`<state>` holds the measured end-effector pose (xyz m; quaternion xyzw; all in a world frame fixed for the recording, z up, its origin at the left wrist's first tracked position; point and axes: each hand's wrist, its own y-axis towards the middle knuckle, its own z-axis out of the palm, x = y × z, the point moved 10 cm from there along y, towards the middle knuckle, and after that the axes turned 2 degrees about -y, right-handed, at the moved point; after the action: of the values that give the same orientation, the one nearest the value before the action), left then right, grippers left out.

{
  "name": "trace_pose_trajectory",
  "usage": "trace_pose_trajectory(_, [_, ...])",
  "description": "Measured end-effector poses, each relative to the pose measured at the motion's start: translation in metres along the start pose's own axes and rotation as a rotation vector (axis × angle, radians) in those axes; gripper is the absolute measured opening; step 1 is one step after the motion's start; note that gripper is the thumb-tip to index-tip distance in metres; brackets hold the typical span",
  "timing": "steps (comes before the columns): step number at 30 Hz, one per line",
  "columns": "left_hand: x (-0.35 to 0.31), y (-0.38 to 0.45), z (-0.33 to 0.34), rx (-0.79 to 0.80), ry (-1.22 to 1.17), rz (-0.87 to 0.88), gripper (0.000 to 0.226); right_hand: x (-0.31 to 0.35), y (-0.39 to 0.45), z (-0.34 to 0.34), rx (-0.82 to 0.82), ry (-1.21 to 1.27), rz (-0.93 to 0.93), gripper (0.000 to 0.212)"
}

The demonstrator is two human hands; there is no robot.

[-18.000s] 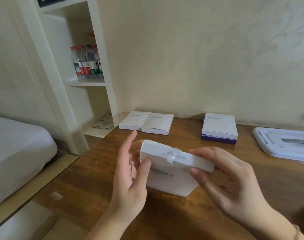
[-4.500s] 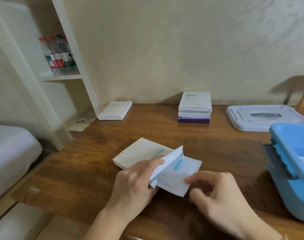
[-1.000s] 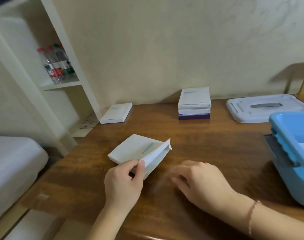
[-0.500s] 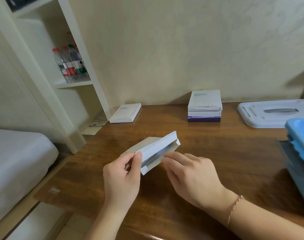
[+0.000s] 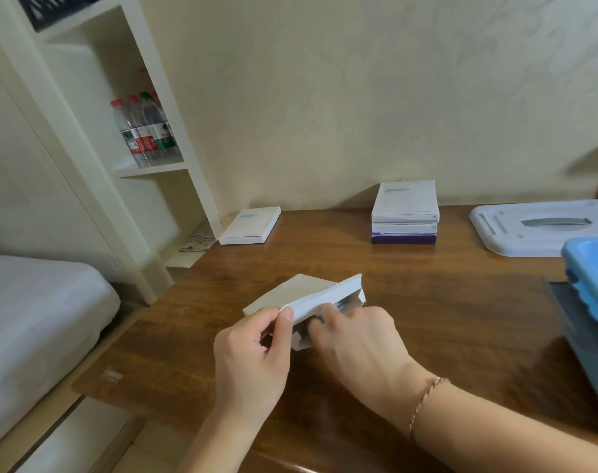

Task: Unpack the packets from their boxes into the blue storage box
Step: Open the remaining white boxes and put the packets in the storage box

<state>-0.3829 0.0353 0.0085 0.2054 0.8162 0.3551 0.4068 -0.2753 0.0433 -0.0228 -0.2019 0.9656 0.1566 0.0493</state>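
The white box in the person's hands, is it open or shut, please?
Open: the white box has its end flap lifted by the left hand, and the right hand fingers reach inside.

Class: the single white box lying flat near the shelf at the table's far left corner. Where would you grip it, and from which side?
Grip the flat white box across its two long side edges, coming down from above. It lies flat on the table, thin and broad, so only its edges give purchase; the wall lies behind it and the shelf unit to its left, so come from above or from the near side.
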Motion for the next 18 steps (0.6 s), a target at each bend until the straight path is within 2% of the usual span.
trace_pose_trajectory(5, [0.005, -0.002, -0.002, -0.006, 0.016, -0.017, 0.022, 0.003, -0.002, -0.008, -0.027, -0.015, -0.086, 0.011])
trace_pose_trajectory(8, [0.012, -0.003, 0.001, 0.014, 0.033, -0.045, 0.022, 0.0, -0.017, -0.02, -0.185, -0.03, -0.124, 0.005])
trace_pose_trajectory(10, [0.018, -0.003, 0.003, 0.016, 0.041, -0.067, 0.022, -0.005, -0.033, -0.025, -0.277, -0.043, -0.136, 0.013])
trace_pose_trajectory(11, [0.022, -0.003, 0.003, 0.016, 0.042, -0.079, 0.023, -0.008, -0.044, -0.028, -0.319, -0.032, -0.149, 0.017])
trace_pose_trajectory(13, [0.028, -0.003, 0.006, 0.024, 0.032, -0.09, 0.027, -0.017, -0.067, -0.03, -0.38, 0.061, -0.146, 0.011])
trace_pose_trajectory(15, [0.03, -0.006, 0.013, 0.06, 0.019, -0.09, 0.035, -0.039, -0.083, -0.025, -0.363, 0.321, 0.013, 0.007])
trace_pose_trajectory(17, [0.029, -0.01, 0.022, 0.094, 0.014, -0.097, 0.043, -0.069, -0.091, -0.008, -0.306, 0.702, 0.322, 0.026])
trace_pose_trajectory(18, [0.029, -0.012, 0.027, 0.117, 0.02, -0.101, 0.043, -0.081, -0.094, 0.004, -0.29, 0.865, 0.473, 0.03])
